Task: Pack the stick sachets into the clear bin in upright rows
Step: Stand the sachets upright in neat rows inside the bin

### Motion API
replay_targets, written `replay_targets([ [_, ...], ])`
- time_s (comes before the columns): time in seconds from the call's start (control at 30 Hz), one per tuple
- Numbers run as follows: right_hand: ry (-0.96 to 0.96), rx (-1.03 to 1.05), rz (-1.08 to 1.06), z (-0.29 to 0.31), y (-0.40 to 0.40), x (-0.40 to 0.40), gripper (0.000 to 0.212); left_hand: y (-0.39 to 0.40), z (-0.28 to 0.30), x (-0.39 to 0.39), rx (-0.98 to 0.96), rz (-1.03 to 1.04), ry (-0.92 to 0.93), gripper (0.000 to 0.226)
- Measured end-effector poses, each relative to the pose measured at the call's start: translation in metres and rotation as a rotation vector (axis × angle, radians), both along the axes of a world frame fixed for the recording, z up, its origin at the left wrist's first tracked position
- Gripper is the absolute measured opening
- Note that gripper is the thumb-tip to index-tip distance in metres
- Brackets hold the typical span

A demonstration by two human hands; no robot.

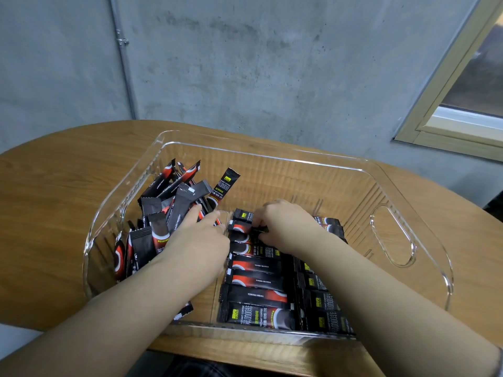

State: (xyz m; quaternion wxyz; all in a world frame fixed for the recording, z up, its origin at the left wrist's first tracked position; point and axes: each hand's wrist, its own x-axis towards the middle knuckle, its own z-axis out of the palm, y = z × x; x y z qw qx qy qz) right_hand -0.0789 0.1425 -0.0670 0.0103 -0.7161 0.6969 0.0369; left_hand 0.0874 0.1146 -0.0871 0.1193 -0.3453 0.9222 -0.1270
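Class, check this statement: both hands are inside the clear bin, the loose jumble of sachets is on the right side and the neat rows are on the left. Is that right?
Not quite. The head view shows the sides swapped: the loose jumble of sachets is on the left, by the left hand, and the neat rows are on the right, under the right hand. Both hands are indeed inside the clear bin.

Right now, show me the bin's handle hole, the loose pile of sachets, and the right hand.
handle hole (392,235), head view, the oval cutout in the bin's right wall.
loose pile of sachets (174,202), head view, a grey sachet mid-pile.
right hand (283,221), head view, back of hand.
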Motion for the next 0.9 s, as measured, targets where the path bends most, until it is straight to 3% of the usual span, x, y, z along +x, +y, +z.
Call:
replay_targets([
  [0.17,0.058,-0.054,0.015,-0.002,-0.001,0.0,0.025,0.001,-0.003,0.002,-0.02,0.018,0.0,0.035],
  [0.37,-0.139,-0.281,0.107,0.016,-0.01,0.007,0.04,0.001,0.0,0.0,-0.008,0.015,0.005,0.036],
  [0.53,0.178,-0.45,0.257,0.018,-0.036,0.012,0.063,0.002,0.002,-0.001,0.019,0.029,0.024,0.037],
  [0.73,0.403,-0.553,0.277,0.015,-0.045,0.01,0.038,0.004,0.005,-0.003,0.036,0.03,0.008,0.04],
  [0.9,0.48,-0.587,0.311,0.017,-0.043,0.011,0.023,0.003,0.004,-0.003,0.036,0.031,0.013,0.039],
])
